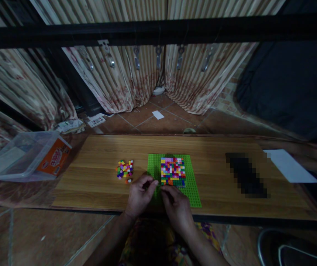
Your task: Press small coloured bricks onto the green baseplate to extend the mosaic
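A green studded baseplate (193, 184) lies on the wooden table, with a block of many-coloured toy bricks (172, 170) built up on it. My left hand (141, 194) is over the plate's left edge, thumb and fingers pinched together; whatever is between them is too small to make out. My right hand (177, 206) is at the near edge of the brick block, fingers curled and thumb drawn in. Its fingertips touch or nearly touch the lower left corner of the bricks, and I cannot see what they hold. Loose bricks (124, 169) sit in a small pile to the left.
The table (92, 184) is long and low. A clear plastic box (28, 157) with an orange label stands beyond its left end. A blurred-out dark object (247, 175) lies at the right, near a white sheet (291, 166). Striped curtains (136, 81) hang behind.
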{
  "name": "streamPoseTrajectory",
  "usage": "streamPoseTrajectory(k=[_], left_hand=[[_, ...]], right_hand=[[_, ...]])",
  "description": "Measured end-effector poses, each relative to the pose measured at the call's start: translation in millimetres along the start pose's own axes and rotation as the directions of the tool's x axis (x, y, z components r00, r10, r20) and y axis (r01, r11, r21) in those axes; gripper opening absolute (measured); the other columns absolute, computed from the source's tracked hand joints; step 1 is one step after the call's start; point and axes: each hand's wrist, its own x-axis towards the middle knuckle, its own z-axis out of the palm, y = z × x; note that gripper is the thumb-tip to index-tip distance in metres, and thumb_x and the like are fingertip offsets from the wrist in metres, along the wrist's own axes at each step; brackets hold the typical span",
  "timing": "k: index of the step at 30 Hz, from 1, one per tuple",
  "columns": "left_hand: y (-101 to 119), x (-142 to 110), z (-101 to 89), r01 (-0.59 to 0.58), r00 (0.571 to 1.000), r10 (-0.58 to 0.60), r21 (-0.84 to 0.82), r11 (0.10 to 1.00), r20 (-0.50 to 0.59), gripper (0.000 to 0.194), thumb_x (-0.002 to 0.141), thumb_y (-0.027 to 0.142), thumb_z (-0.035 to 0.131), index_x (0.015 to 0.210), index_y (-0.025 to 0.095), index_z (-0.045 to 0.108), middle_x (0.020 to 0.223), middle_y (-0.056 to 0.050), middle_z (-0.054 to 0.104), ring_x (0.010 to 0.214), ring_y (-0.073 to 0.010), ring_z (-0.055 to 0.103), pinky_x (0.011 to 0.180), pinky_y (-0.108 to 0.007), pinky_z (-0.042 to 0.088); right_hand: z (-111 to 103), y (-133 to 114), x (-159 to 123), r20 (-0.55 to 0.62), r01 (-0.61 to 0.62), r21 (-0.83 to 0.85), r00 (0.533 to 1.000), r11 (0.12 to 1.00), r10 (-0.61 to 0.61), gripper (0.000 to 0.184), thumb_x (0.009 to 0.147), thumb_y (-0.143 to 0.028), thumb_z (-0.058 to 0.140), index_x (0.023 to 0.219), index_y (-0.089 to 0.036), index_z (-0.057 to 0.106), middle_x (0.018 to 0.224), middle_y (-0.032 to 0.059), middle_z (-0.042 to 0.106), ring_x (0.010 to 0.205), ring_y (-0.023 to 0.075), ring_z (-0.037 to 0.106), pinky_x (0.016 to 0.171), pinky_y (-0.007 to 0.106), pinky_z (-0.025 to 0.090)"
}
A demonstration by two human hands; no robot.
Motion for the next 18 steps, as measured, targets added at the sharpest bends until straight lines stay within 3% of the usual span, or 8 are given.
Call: streamPoseTrajectory(k=[10, 18], left_hand=[[1.8, -0.7, -2.9, -0.067, 0.99, 0.08, -0.111, 0.992, 0.113, 0.021, 0.081, 0.033, 0.065, 0.068, 0.016, 0.063, 0.064, 0.001, 0.059, 0.061, -0.01, 0.053, 0.059, -0.02, 0.043], [6.3, 0.8, -5.0, -0.157, 0.967, 0.166, -0.06, 0.986, 0.195, 0.024, 0.085, 0.032, 0.062, 0.067, 0.016, 0.063, 0.061, 0.001, 0.058, 0.061, -0.0104, 0.053, 0.059, -0.021, 0.041]], right_hand=[[-3.1, -1.5, 1.3, 0.05, -0.039, 0.131, 0.998, 0.991, 0.032, 0.026, 0.09, -0.022, 0.05, 0.108, -0.028, 0.068, 0.09, 0.0019, 0.069, 0.085, 0.0162, 0.065, 0.077, 0.027, 0.051], [-5.2, -1.3, -0.2, 0.049, -0.041, 0.17, 0.998, 0.985, 0.033, 0.024, 0.092, -0.028, 0.05, 0.108, -0.027, 0.068, 0.094, 0.003, 0.069, 0.088, 0.0162, 0.065, 0.079, 0.028, 0.051]])
